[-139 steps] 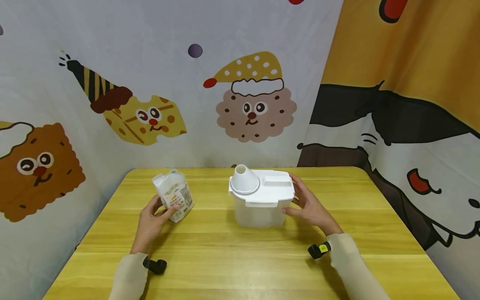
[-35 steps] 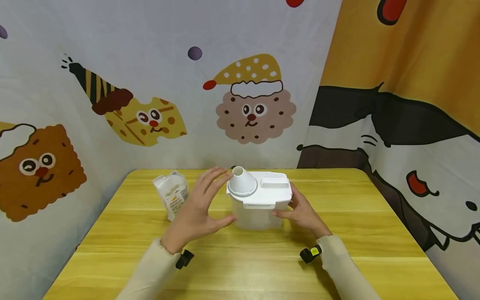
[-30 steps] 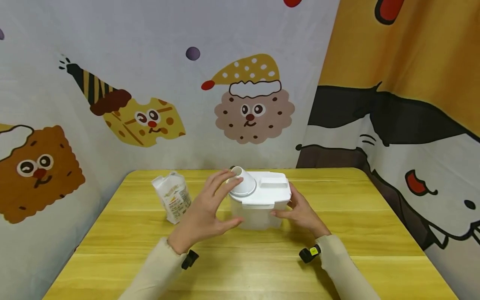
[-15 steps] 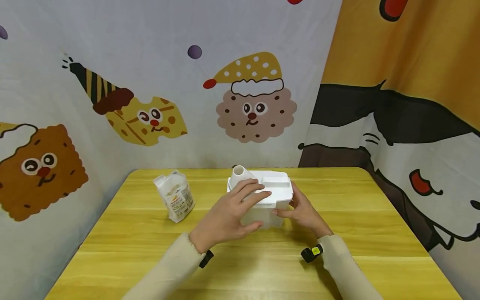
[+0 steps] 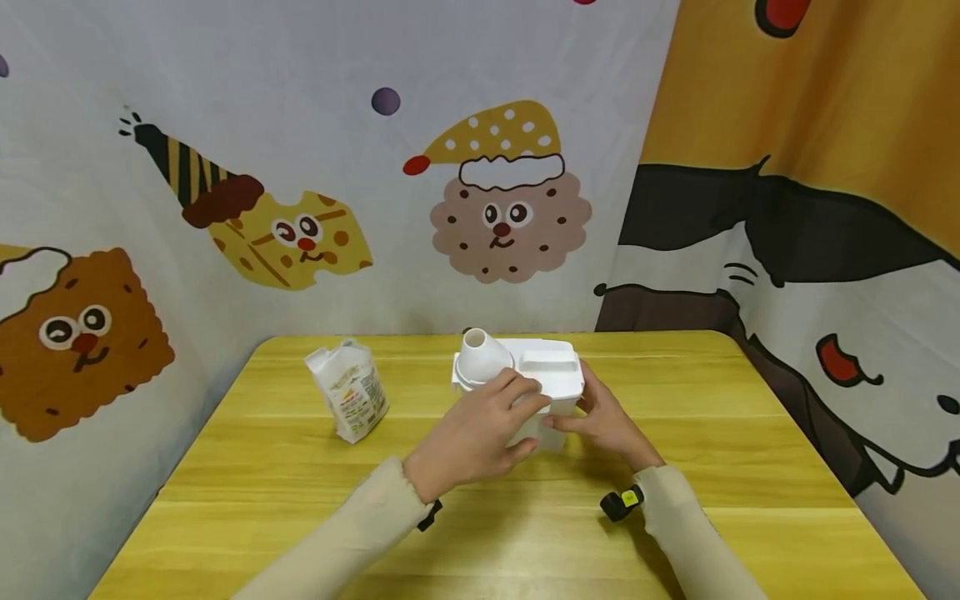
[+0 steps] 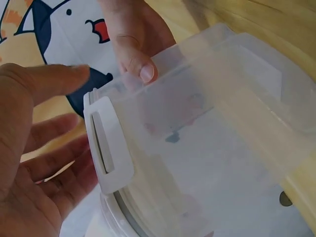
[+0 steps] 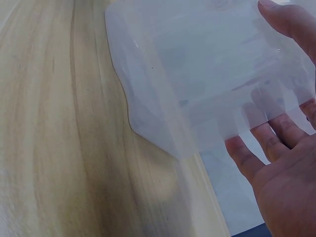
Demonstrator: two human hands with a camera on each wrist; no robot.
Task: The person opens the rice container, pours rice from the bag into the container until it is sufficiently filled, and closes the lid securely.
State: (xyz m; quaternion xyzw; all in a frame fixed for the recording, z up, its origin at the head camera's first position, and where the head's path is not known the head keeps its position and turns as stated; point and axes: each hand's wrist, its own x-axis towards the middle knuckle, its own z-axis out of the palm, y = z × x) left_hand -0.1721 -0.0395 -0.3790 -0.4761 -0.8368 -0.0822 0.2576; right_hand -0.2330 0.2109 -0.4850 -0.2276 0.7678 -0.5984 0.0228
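Observation:
A translucent storage container point(image 5: 552, 435) with a white lid point(image 5: 555, 382) stands on the table. A white cone-shaped spout point(image 5: 482, 360) rises from the lid's left part. My right hand point(image 5: 609, 423) holds the container's right end, thumb on the front wall and fingers behind, as the right wrist view also shows. My left hand point(image 5: 476, 435) is at the lid's front edge, covering part of the container in the head view. In the left wrist view its fingertips lie right at the lid beside the white clip point(image 6: 111, 143), which lies against the wall, and the thumb stands apart.
A white printed paper bag point(image 5: 351, 393) stands upright to the left of the container. The wooden table point(image 5: 225, 517) ends at the back against a cartoon-print curtain point(image 5: 322, 100). Each wrist wears a small black camera point(image 5: 621, 503).
My left hand let go of the paper bag, moved right past the spout, then came down to the lid's front edge. My right hand stays on the container's right end.

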